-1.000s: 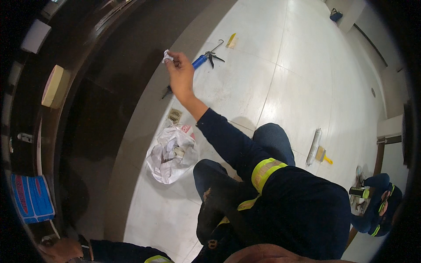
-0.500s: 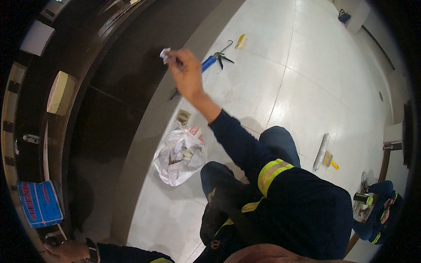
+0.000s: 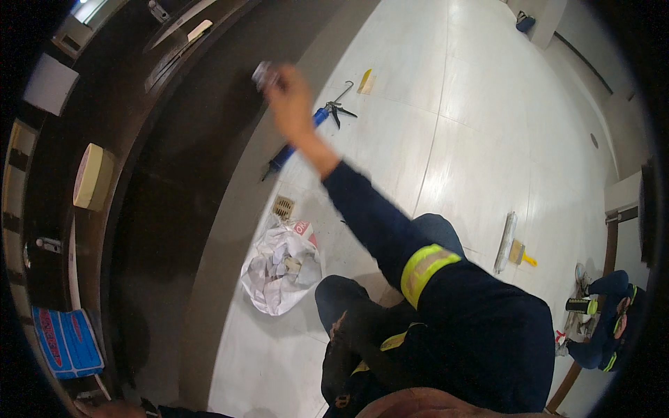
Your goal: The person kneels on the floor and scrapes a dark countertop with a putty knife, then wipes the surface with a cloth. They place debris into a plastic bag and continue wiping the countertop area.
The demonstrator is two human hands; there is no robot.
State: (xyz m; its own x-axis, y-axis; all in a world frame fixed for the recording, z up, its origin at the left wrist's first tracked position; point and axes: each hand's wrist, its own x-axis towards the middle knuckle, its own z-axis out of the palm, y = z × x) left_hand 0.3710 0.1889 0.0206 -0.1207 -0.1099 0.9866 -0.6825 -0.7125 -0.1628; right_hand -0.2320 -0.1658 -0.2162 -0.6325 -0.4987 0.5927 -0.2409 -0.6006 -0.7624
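Note:
My right hand [image 3: 287,96], smeared by motion, pinches a crumpled white-grey wad [image 3: 265,75], perhaps paper or cloth, at the dark panel [image 3: 188,139]. Whether the wad touches the panel I cannot tell. Beneath my forearm lies a blue caulking gun [image 3: 286,155] with a black trigger handle. An open white bag [image 3: 252,289] holding crumpled scraps stands on the floor before my knees. At the lower left rim, my left hand [image 3: 115,409] is mostly cut off, close to a blue packet [image 3: 70,343] with red print on a dark ledge; its fingers are hardly visible.
A thick cream-coloured roll [image 3: 97,177] sits on the ledge. On the pale tiles lie a yellow scraper [image 3: 366,82], a silver tube [image 3: 506,242] and a yellow-handled brush [image 3: 520,253]. A floor drain [image 3: 283,207] is beside the bag. Another person [image 3: 608,324] is at far right.
My right hand has moved farther up along the dark panel with the wad, showing more of the caulking gun. The view has shifted, and my left hand has slipped lower towards the rim.

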